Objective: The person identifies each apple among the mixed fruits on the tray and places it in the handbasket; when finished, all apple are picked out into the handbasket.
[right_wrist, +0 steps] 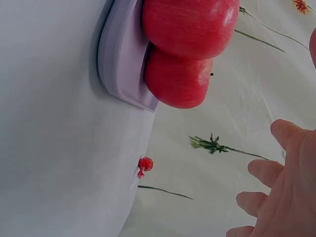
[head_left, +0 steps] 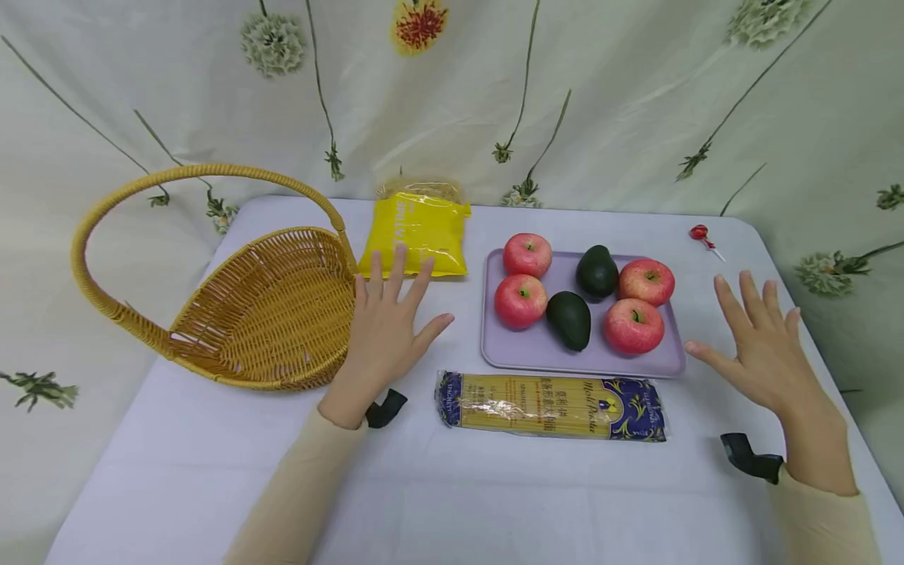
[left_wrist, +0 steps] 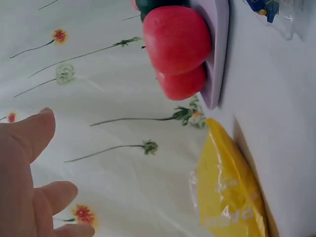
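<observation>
The wicker basket stood at the table's left, just beside your left hand, its tall handle arching above the bowl, presumably so that it could be carried by one grip. That hand was spread wide, holding nothing, its fingers pointing towards the yellow bag; your left wrist view showed a gap between them. The bag leaned at the back of the table, perhaps because its soft filling let it slump. A tan, clear-wrapped part showed behind it; you could not tell whether it was a separate packet.

Your right hand was also wide and held nothing, its thumb near the corner of the lilac tray. The raised rim probably kept the four apples and two avocados from rolling off. The lollipop lay beyond your right fingertips. In front of the tray, the spaghetti packet lay flat and lengthwise, its long shape suiting that. All this rested on the white-covered table, before a flower-printed cloth.
</observation>
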`<state>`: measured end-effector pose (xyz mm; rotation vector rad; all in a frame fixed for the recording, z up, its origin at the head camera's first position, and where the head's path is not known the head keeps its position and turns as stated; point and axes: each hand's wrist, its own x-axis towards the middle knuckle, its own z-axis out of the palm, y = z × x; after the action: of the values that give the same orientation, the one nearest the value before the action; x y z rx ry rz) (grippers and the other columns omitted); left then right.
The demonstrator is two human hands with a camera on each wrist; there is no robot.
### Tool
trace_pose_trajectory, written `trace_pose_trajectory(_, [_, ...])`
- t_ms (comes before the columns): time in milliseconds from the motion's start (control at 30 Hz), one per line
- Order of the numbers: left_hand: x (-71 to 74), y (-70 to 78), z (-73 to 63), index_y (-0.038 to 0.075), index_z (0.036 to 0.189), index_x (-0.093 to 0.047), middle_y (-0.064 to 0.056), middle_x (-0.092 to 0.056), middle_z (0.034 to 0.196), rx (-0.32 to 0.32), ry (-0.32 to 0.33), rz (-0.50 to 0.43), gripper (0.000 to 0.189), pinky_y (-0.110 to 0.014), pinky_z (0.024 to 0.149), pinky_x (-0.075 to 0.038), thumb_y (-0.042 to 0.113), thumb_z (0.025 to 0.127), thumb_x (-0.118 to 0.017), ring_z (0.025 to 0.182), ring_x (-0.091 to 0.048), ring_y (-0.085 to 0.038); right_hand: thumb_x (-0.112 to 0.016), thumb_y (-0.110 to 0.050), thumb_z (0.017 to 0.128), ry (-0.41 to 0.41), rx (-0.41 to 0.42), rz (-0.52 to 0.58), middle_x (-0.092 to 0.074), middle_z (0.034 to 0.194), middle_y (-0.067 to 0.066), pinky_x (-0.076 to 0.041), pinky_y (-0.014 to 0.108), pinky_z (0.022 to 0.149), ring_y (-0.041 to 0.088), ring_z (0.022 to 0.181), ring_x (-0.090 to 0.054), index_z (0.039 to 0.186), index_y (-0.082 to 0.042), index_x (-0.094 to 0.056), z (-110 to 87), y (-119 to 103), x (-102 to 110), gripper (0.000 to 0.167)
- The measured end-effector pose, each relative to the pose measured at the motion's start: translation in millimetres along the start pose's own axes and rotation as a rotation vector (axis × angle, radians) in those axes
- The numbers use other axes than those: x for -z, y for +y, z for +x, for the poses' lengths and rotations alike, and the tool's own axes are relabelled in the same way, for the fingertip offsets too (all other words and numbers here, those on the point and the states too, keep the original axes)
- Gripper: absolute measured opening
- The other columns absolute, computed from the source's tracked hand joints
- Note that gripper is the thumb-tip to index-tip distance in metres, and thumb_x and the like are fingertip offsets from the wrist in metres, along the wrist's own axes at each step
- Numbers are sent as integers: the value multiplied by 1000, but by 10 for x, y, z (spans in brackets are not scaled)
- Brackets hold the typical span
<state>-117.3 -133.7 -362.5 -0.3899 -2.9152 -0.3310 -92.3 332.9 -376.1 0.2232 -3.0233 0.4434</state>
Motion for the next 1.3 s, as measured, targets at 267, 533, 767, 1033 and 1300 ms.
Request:
trace_pose_trajectory(267, [376, -434, -392, 17, 154, -32, -15, -18, 162, -63, 374, -104, 75, -64, 114, -18, 65, 97, -32, 149, -12, -42, -57, -53, 90, 16, 24, 59, 6, 162, 22, 12, 70, 107, 47, 146, 15, 158, -16, -4, -19, -34, -38, 93])
trace_pose_trajectory(533, [524, -1089, -792, 7, 145, -47, -21, -40, 152, 58, 702, -146, 71, -55, 115, -24, 59, 96, -46, 144, -30, -42, -58, -51, 90, 24, 21, 77, 2, 162, 24, 11, 71, 107, 49, 146, 11, 158, -16, -6, -50, -40, -85, 93])
trace_pose_trajectory(767, [640, -1208, -902, 1, 133, -59, -19, -57, 138, 184, 1031, -174, 59, -44, 114, -33, 45, 94, -56, 133, -48, -36, -58, -52, 89, 11, 23, 75, 2, 162, 23, 11, 71, 108, 49, 146, 11, 158, -17, -5, -28, -47, -125, 93])
trace_pose_trajectory(1033, [704, -1323, -902, -4, 139, -50, -4, -53, 144, 390, 1101, -223, 56, -28, 109, -38, 21, 90, -59, 134, -49, -15, -59, -51, 89, -2, 32, 81, 1, 162, 24, 11, 71, 107, 50, 145, 10, 158, -17, -6, 0, -72, -164, 94])
trace_pose_trajectory(1300, [667, -1529, -918, 5, 149, -34, 5, -45, 149, 600, 1017, -354, 59, -20, 98, -46, 16, 95, -56, 127, -54, -8, -59, -51, 89, -13, 41, 84, 1, 161, 25, 8, 73, 107, 51, 145, 9, 158, -17, -6, 38, -110, -193, 94])
